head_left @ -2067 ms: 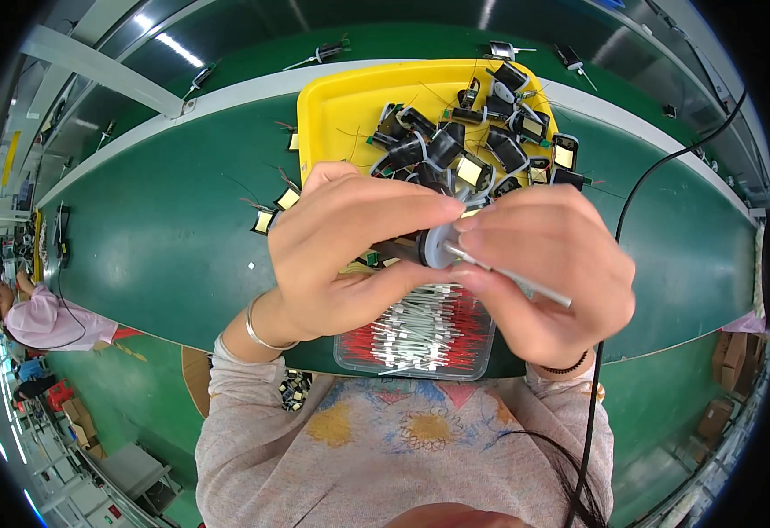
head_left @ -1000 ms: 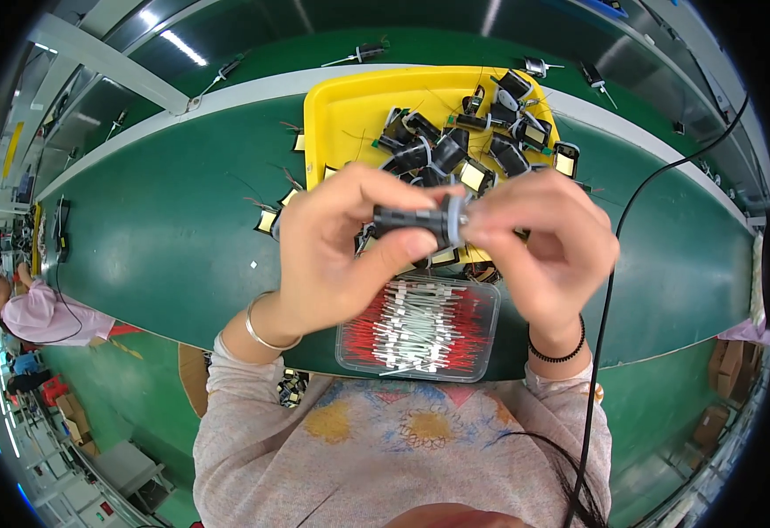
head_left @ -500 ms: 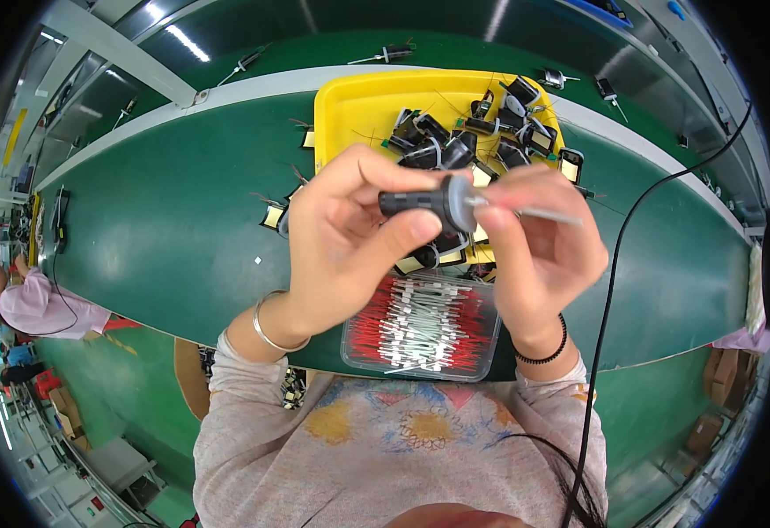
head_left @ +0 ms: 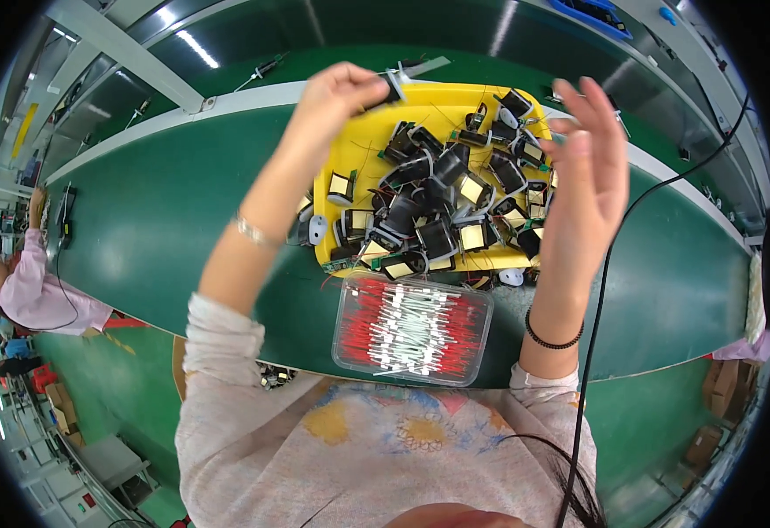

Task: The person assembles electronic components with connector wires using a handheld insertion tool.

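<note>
My left hand (head_left: 342, 95) is raised over the far left rim of the yellow tray (head_left: 325, 238). Its closed fingers hold a small black cylindrical part with a grey collar (head_left: 394, 86); a pale strip sticks out beyond it, blurred. My right hand (head_left: 585, 163) is open with fingers spread, above the tray's right edge, holding nothing. In the tray lie several black housings (head_left: 438, 238) with cream pads, grey rims and thin wires. Closer to me stands a clear plastic box (head_left: 342, 356) full of red-and-white thin pieces (head_left: 413, 326).
Past a white rail (head_left: 165, 110), a green belt carries similar black parts (head_left: 266, 69). A black cable (head_left: 609, 273) hangs down on the right. A blue bin (head_left: 592, 18) sits at the far right. Another person in pink (head_left: 41, 286) works at the far left.
My left hand has carried the black part forward and left, toward the belt. My right hand has let go of its pale strip, opened and moved right and forward.
</note>
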`<action>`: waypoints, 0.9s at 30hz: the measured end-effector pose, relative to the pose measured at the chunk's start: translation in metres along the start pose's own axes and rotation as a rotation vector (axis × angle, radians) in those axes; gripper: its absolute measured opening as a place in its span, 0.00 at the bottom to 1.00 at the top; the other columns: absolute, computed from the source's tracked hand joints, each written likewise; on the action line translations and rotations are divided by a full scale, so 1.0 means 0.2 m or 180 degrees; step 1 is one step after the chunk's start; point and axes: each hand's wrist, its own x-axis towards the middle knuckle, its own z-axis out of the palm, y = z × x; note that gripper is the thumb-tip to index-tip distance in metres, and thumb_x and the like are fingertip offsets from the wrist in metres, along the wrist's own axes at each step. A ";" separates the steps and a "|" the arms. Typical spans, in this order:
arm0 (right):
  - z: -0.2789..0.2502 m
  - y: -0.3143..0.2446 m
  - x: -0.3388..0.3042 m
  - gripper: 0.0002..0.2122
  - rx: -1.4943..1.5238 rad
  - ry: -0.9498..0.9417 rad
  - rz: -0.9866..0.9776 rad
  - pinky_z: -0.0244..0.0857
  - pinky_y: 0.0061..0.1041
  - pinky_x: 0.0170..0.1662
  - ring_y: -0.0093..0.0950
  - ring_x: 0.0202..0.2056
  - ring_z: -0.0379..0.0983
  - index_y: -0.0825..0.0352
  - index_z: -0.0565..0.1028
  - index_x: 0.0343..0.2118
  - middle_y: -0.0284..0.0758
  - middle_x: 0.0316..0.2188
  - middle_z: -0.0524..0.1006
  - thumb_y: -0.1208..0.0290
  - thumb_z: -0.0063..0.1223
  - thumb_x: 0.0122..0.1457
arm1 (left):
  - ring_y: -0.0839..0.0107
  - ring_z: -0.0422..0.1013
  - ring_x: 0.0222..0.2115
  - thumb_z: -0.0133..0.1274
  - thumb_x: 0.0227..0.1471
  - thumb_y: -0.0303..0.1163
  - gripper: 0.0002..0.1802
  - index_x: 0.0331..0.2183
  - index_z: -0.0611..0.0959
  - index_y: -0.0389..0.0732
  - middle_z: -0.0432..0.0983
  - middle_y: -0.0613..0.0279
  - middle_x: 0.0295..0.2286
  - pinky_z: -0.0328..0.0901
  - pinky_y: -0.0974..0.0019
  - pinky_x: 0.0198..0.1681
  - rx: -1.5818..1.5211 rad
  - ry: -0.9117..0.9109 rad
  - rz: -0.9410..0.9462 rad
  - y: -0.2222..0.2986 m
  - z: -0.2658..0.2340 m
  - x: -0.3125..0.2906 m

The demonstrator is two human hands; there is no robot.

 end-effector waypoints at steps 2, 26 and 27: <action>-0.03 -0.05 0.02 0.17 -0.0022 0.0054 -0.0259 0.60 0.20 0.43 0.21 0.40 0.64 0.72 0.64 0.49 0.42 0.46 0.68 0.70 0.43 0.57 | 0.78 0.67 0.25 0.57 0.42 0.33 0.10 0.28 0.77 0.39 0.74 0.66 0.24 0.60 0.75 0.31 0.0737 0.0563 0.0076 -0.04 -0.09 0.19; -0.20 -0.23 -0.19 0.06 -0.0855 -0.1754 0.0984 0.55 0.11 0.21 0.15 0.17 0.65 0.69 0.75 0.24 0.31 0.15 0.73 0.73 0.49 0.54 | 0.62 0.67 0.34 0.49 0.47 0.41 0.10 0.31 0.77 0.47 0.71 0.64 0.28 0.64 0.60 0.34 0.3956 -0.1049 0.2247 -0.09 0.15 -0.11; -0.16 -0.17 -0.21 0.07 -0.1145 -0.2292 0.0976 0.55 0.14 0.19 0.17 0.16 0.65 0.69 0.75 0.21 0.32 0.15 0.73 0.74 0.50 0.53 | 0.61 0.70 0.30 0.48 0.47 0.45 0.13 0.30 0.77 0.48 0.72 0.62 0.25 0.65 0.59 0.30 0.4052 -0.0962 0.2318 -0.16 0.11 -0.14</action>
